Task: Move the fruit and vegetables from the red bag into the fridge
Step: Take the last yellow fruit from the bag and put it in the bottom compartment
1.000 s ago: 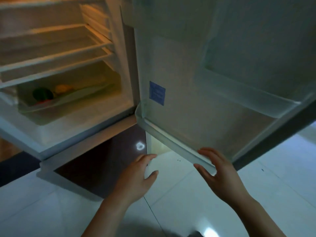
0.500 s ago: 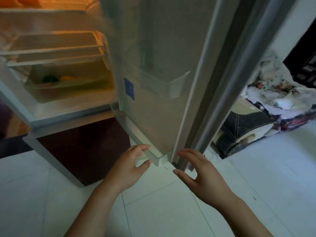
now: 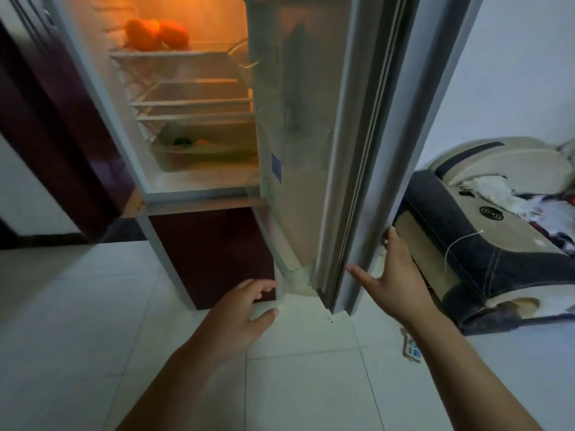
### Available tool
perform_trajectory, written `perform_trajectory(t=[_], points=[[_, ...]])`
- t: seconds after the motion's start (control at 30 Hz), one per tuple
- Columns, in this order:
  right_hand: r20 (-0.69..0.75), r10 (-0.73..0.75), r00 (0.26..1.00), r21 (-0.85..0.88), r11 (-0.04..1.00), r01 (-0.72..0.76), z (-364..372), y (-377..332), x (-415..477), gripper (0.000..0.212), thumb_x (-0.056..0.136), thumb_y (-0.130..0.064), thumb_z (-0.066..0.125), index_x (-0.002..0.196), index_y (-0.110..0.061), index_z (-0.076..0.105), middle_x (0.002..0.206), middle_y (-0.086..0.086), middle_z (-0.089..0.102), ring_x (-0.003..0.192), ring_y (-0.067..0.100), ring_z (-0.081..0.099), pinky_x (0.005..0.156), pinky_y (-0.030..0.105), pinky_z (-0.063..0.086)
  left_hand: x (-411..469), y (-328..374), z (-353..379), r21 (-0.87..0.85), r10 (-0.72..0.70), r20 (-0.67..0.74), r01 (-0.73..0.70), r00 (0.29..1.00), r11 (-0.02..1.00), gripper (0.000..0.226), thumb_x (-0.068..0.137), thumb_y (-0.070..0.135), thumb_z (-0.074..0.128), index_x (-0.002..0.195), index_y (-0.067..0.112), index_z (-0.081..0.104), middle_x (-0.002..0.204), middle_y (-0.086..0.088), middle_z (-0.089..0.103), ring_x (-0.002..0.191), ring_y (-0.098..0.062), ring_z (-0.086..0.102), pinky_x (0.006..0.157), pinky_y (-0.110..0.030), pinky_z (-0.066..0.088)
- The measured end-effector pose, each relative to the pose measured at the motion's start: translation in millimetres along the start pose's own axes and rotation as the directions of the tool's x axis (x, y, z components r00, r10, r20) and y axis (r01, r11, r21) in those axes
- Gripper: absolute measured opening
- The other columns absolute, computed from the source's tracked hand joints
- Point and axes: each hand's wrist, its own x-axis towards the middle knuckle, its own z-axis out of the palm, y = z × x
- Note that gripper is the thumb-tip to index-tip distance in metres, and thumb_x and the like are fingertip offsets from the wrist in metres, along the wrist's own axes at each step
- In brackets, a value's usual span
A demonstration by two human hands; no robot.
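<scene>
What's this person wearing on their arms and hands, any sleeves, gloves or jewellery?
Nothing worn shows. The left hand and right hand are bare: no gloves, rings or watch visible. The left forearm and right forearm are bare to the frame edge, no sleeve in view.

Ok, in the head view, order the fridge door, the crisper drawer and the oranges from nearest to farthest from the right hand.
1. fridge door, touched by the right hand.
2. crisper drawer, low inside, to the left.
3. oranges, top shelf, far upper left.
</scene>
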Motion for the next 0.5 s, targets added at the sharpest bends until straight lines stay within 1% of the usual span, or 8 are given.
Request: perform_trajectory(t=[0.1,0.2,0.23,0.3,0.37,0.4,0.47,0.5], points=[[-0.023,-0.019,1.0,0.018,1.0,0.019,7,0,-6,0.107,0.069,-0.06,0.066,0.148,-0.023,0.005,0.155,0.001,0.019,0.138,0.019,0.028,0.11,0.041,0.034,-12,0,-8,0.047,0.0,-0.042,0.002,0.999,0.999,0.043,0.089,0.033,0.057,0.13,0.037,0.045,0.123,0.026,0.042,0.11,0.011,0.042,0.075,0.002,0.031],[-0.008,-0.103,0.995,-0.014,0.995,0.103,9,-5,-13,0.106,0.068,-0.064,0.064,0.148,-0.023,0.008,0.153,-0.001,0.023,0.137,0.017,0.029,0.109,0.042,0.035,-15,1,-17,0.072,0.011,-0.069,-0.006,0.998,0.997,0.044,0.089,0.033,0.057,0.13,0.037,0.044,0.12,0.028,0.041,0.107,0.012,0.041,0.073,0.004,0.032],[0.004,-0.133,0.991,-0.019,0.991,0.133,11,-8,-16,0.106,0.069,-0.063,0.064,0.148,-0.022,0.008,0.154,-0.001,0.023,0.138,0.016,0.028,0.111,0.039,0.032,-15,2,-21,0.079,0.017,-0.084,-0.01,0.996,0.997,0.044,0.089,0.033,0.057,0.131,0.036,0.044,0.119,0.028,0.04,0.108,0.011,0.041,0.073,0.005,0.033],[0.033,-0.187,0.982,-0.018,0.982,0.188,19,-19,-27,0.105,0.071,-0.061,0.064,0.149,-0.019,0.006,0.155,0.0,0.019,0.139,0.015,0.024,0.111,0.029,0.026,-13,4,-32,0.08,0.023,-0.124,-0.014,0.992,0.997,0.044,0.089,0.032,0.057,0.13,0.036,0.045,0.116,0.028,0.04,0.106,0.007,0.045,0.072,0.004,0.036],[0.057,-0.259,0.964,0.014,0.966,0.258,29,-35,-36,0.103,0.073,-0.059,0.063,0.148,-0.022,0.002,0.152,-0.003,0.019,0.135,0.01,0.027,0.106,0.02,0.025,-11,5,-46,0.075,0.03,-0.169,-0.018,0.985,0.997,0.043,0.088,0.03,0.059,0.129,0.037,0.045,0.112,0.029,0.04,0.097,0.006,0.052,0.069,0.002,0.037],[0.081,-0.294,0.952,0.043,0.956,0.291,34,-44,-40,0.102,0.075,-0.059,0.062,0.147,-0.028,-0.004,0.149,-0.009,0.017,0.128,0.006,0.031,0.102,0.015,0.025,-11,3,-53,0.073,0.038,-0.192,-0.024,0.981,0.997,0.044,0.088,0.029,0.06,0.128,0.038,0.044,0.111,0.03,0.039,0.091,0.01,0.051,0.068,0.004,0.036],[0.151,-0.337,0.929,0.088,0.941,0.327,48,-62,-45,0.1,0.078,-0.06,0.057,0.14,-0.037,-0.018,0.14,-0.022,0.01,0.111,0.001,0.039,0.089,0.006,0.028,-11,-3,-70,0.088,0.069,-0.241,-0.049,0.968,0.995,0.046,0.087,0.028,0.061,0.129,0.037,0.044,0.114,0.031,0.038,0.094,0.024,0.04,0.072,0.008,0.03],[0.18,-0.347,0.92,0.103,0.937,0.333,56,-70,-47,0.098,0.079,-0.06,0.056,0.139,-0.039,-0.02,0.139,-0.024,0.008,0.108,0.001,0.04,0.084,0.004,0.029,-11,-8,-80,0.095,0.08,-0.263,-0.056,0.962,0.994,0.047,0.086,0.028,0.061,0.129,0.037,0.044,0.115,0.032,0.037,0.097,0.027,0.035,0.073,0.009,0.029]])
